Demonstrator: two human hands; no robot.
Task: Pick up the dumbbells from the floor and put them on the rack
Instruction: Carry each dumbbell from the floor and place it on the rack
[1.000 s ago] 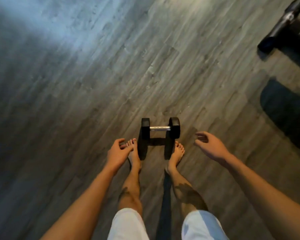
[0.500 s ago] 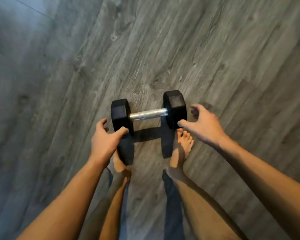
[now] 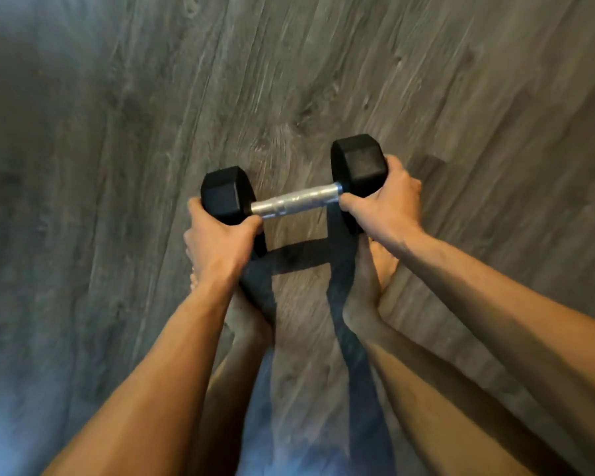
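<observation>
change: my hands were only reaching, now left hand (image 3: 220,242) grips the left head, right hand (image 3: 389,204) the right head | dumbbell (image 3: 298,202): centre of frame, just before my feet (image 3: 380,269) | task: grasp made, lift comes next; rack not seen

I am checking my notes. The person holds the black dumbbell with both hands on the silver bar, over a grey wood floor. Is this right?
Not quite. The head view shows the left hand gripping one black head of the dumbbell and the right hand the other; the silver bar lies bare between them. The rest is right.
</observation>
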